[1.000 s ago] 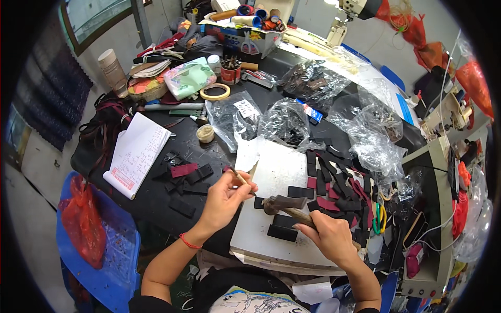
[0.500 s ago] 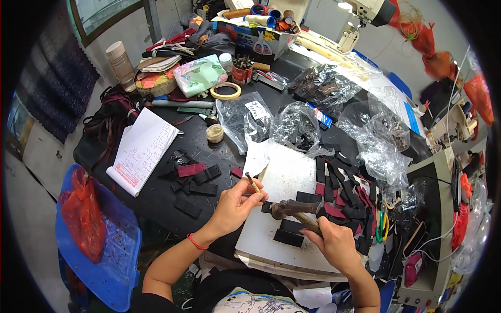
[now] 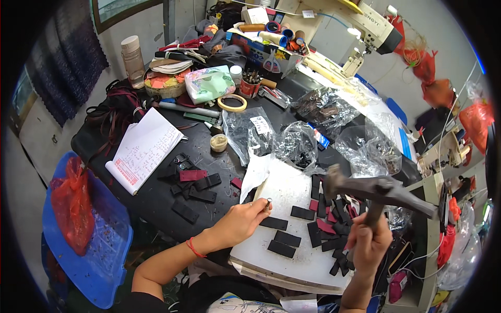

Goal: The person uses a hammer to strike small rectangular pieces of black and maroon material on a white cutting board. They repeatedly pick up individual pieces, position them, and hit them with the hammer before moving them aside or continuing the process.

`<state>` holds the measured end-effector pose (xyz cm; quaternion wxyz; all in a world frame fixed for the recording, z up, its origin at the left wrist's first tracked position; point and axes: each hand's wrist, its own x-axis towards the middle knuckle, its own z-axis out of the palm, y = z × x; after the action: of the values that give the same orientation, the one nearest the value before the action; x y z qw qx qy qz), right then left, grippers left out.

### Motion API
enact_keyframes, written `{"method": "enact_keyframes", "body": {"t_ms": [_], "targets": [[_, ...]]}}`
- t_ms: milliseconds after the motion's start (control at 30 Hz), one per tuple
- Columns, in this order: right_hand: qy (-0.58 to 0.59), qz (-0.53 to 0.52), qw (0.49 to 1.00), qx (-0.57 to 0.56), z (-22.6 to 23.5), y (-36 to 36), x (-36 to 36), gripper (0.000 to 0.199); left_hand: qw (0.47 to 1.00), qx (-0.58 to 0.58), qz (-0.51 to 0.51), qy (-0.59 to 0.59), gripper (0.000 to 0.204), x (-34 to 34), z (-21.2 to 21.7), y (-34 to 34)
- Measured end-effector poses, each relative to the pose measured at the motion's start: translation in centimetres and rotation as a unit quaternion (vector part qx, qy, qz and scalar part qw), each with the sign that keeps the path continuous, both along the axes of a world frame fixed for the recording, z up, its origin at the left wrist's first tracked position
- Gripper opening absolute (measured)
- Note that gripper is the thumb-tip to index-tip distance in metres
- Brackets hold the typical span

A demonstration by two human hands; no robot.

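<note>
Black table lay under the white board. Beyond board stood sewing machine, lettered; left of board, notepad, handwriting plus red print. Right hand gripped hammer, raised, board's right side. Black strips on board; left hand pinched small rod above it.

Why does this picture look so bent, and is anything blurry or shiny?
Head view: wide fisheye lens, so straight edges bow and the corners go black; head view: the raised hammer looks slightly smeared, perhaps motion blur; head view: bright glints on the clear plastic bag.
</note>
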<state>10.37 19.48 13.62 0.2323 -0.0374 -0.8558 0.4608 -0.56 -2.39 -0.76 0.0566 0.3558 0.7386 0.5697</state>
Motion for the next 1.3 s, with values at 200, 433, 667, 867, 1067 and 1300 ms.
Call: {"method": "enact_keyframes", "body": {"t_ms": [200, 433, 667, 867, 1067, 1300], "targets": [[-0.038, 0.055, 0.995, 0.068, -2.0, 0.3, 0.6, 0.020, 0.990, -0.096, -0.016, 0.101, 0.015, 1.0, 0.7, 0.3], [-0.172, 0.091, 0.911, 0.363, -4.7, -0.2, 0.3, 0.036, 0.994, -0.025, 0.101, 0.015, 0.015, 1.3, 0.4, 0.4], [-0.193, 0.098, 0.905, 0.365, -7.3, -0.3, 1.4, 0.039, 0.969, 0.048, -0.008, -0.241, 0.016, -0.6, 0.0, -0.5], [-0.190, 0.096, 0.908, 0.362, -7.3, -0.5, 1.5, 0.039, 0.983, 0.003, -0.013, -0.185, 0.014, -0.3, 0.7, -0.7], [-0.183, 0.089, 0.912, 0.357, -7.5, -0.3, 1.6, 0.038, 0.994, 0.011, -0.044, -0.103, 0.011, -0.5, 0.7, -0.8], [-0.049, -0.027, 0.992, 0.109, -2.4, 0.8, 1.2, 0.020, 0.990, -0.090, -0.036, 0.103, 0.012, 1.1, 1.4, -0.4]]}}
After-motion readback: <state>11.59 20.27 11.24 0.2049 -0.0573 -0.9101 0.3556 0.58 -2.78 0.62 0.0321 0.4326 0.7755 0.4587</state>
